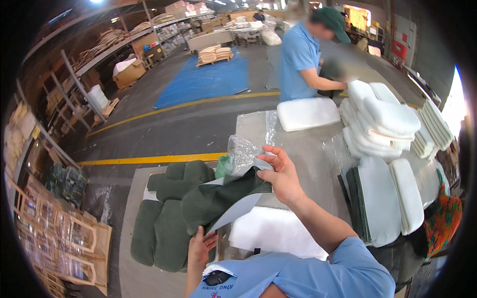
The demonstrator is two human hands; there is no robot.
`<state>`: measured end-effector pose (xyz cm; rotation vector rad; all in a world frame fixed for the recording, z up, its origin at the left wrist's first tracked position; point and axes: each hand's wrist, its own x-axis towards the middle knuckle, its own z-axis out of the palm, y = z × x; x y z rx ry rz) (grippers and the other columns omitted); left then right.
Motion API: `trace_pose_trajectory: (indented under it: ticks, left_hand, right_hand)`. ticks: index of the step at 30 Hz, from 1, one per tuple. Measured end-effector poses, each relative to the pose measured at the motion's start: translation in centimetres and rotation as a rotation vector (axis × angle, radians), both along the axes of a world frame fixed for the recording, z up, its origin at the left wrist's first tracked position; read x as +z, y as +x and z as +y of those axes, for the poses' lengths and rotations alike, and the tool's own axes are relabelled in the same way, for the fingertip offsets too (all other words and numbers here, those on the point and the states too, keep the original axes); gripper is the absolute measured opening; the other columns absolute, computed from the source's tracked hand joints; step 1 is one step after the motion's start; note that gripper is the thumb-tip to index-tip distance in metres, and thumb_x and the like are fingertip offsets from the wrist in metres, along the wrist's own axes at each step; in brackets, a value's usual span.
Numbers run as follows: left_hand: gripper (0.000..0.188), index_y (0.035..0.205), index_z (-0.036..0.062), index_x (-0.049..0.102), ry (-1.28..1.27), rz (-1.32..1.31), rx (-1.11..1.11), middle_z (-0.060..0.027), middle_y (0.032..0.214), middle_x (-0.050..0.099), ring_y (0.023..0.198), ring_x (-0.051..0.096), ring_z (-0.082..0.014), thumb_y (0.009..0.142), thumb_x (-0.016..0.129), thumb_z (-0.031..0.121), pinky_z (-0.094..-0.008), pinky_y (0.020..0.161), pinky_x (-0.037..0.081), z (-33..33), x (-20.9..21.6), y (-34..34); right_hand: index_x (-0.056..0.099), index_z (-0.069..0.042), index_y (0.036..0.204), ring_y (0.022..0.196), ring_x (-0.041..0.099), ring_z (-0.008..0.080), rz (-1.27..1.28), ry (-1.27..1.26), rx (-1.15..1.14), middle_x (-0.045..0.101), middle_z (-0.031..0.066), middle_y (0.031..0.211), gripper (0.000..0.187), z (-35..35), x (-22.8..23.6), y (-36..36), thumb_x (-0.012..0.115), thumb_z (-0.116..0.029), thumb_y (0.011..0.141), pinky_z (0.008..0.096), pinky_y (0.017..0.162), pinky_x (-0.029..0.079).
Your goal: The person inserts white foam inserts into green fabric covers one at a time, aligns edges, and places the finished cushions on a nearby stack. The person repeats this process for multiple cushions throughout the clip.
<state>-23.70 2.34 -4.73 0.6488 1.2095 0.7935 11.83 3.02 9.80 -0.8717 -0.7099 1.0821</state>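
Observation:
A dark green fabric cushion cover [218,198] with a pale grey underside [233,213] is raised and partly folded back before me. My right hand [283,179] pinches its far right corner between thumb and fingers. At the near edge, my left hand [200,248] has its thumb against the green fabric and its fingers beside the grey underside. Beneath and to the left lie several dark green padded pieces [169,233]. A white foam pad [276,231] lies flat on the table, close to my body.
Crumpled clear plastic [243,154] and a green bag [224,166] lie beyond the cover. White pads [380,119] are stacked at the right, near grey and green pieces [375,198]. Across the table [313,154] a co-worker [300,64] stands. Wooden frames [64,238] stand at left.

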Motion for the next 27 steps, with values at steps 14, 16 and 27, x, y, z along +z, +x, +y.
trace_pose_trajectory:
  ticks: [14, 16, 27]
  left_hand:
    - [0.106, 0.162, -0.0031, 0.031, 1.263, 0.543, -0.339, -0.0272, 0.166, 0.034, 0.155, 0.034, -0.0454, 0.075, 0.088, 0.009, -0.0476, 0.126, 0.032, 0.4, 10.9, 13.4]
    - [0.110, 0.165, -0.0052, 0.021, 1.264, 0.485, -0.335, -0.0293, 0.168, 0.030, 0.157, 0.028, -0.0469, 0.074, 0.083, 0.003, -0.0486, 0.129, 0.027, 1.2, 9.5, 16.4]
    - [0.102, 0.167, -0.0078, 0.013, 1.529, 0.378, -0.352, -0.0329, 0.165, 0.033, 0.153, 0.036, -0.0507, 0.083, 0.070, 0.002, -0.0513, 0.127, 0.031, 3.2, 10.9, 21.1]
  right_hand:
    - [0.054, -0.004, 0.142, 0.123, 0.065, 0.0190, -0.635, 0.195, -0.025, 0.068, 0.0122, 0.130, 0.062, -2.6, 3.1, -2.0, 0.065, 0.017, 0.085, 0.0345, 0.108, 0.050]
    - [0.057, -0.005, 0.140, 0.123, 0.067, 0.0222, -0.779, 0.222, -0.067, 0.070, 0.0119, 0.129, 0.059, -3.0, 3.5, -3.3, 0.067, 0.011, 0.084, 0.0353, 0.107, 0.051]
    - [0.055, -0.008, 0.144, 0.130, 0.061, 0.0427, -1.153, 0.197, -0.139, 0.061, 0.0190, 0.139, 0.063, -5.6, 5.5, -0.5, 0.062, 0.003, 0.082, 0.0481, 0.112, 0.050]
